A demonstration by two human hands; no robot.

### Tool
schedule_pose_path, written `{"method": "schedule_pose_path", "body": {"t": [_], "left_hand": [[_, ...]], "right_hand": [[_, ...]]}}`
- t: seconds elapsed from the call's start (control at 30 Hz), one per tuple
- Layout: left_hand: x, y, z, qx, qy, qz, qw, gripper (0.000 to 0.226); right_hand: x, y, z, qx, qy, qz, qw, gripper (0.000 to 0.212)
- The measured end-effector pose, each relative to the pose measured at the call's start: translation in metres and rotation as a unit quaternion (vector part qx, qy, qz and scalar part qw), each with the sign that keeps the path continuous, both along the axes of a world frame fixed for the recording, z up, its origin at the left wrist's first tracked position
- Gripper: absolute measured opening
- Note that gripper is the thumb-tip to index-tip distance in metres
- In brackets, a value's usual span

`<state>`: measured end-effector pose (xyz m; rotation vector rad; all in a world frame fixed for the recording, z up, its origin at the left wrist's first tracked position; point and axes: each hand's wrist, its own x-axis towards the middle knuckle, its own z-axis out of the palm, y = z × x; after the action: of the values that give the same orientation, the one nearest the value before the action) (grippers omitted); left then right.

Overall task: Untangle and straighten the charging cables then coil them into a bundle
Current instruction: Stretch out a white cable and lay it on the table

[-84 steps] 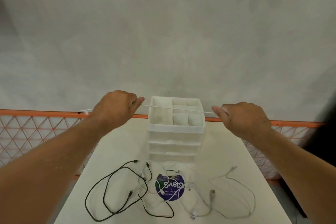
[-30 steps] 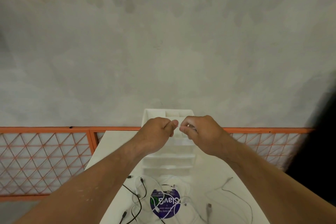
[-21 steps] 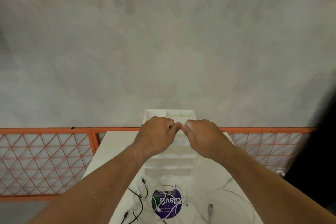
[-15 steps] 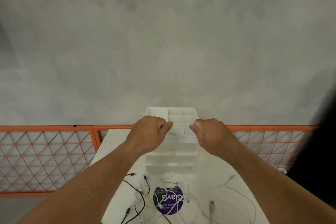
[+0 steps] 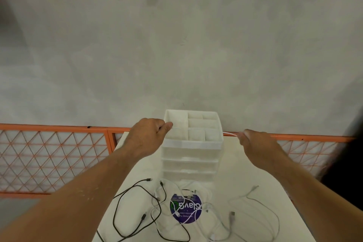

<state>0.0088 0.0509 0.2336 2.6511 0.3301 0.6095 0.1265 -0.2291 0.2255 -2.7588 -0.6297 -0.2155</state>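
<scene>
Nearest, in front of the white drawer organiser (image 5: 191,143), the unsorted lot lies on the table (image 5: 245,163): a black cable (image 5: 114,214) looping to the organiser's front-left, and loose white cables (image 5: 232,214) running to its front-right, some crossing a round purple sticker (image 5: 185,208). Further in, both hands are raised at the height of the organiser's top. The left hand (image 5: 149,135) is at its front-left corner, fingers curled and thumb pinching one white cable (image 5: 229,133). The right hand (image 5: 253,141) is just off its right side, curled around the same cable. That cable's long axis runs side to side across the organiser's top and looks taut and straight, with the two hands about level, neither clearly nearer. Straightening of this one looks done, so coiling likely comes next, gathering the length toward one hand. Where its ends hang cannot be told. Behind the organiser run an orange mesh rail (image 5: 59,127) and a grey wall (image 5: 176,45).
</scene>
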Motion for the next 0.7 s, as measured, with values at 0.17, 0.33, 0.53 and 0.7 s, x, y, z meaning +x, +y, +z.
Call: {"method": "schedule_pose_path", "body": {"t": [0.17,0.33,0.53,0.7], "left_hand": [[0.001,-0.022,0.007,-0.019,-0.027,-0.049,0.998,0.053],[0.008,-0.051,0.015,-0.067,-0.013,-0.11,0.992,0.049],[0.007,-0.051,0.026,-0.146,0.009,-0.138,0.98,0.04],[0.002,-0.035,0.027,-0.136,0.061,-0.14,0.979,0.038]], "right_hand": [[-0.017,0.018,-0.018,0.132,0.154,0.069,0.977,0.033],[-0.049,0.064,-0.012,0.311,0.192,0.166,0.916,0.043],[-0.056,0.079,0.001,0.379,0.239,0.176,0.876,0.032],[-0.054,0.067,0.013,0.339,0.128,0.206,0.909,0.037]]}}
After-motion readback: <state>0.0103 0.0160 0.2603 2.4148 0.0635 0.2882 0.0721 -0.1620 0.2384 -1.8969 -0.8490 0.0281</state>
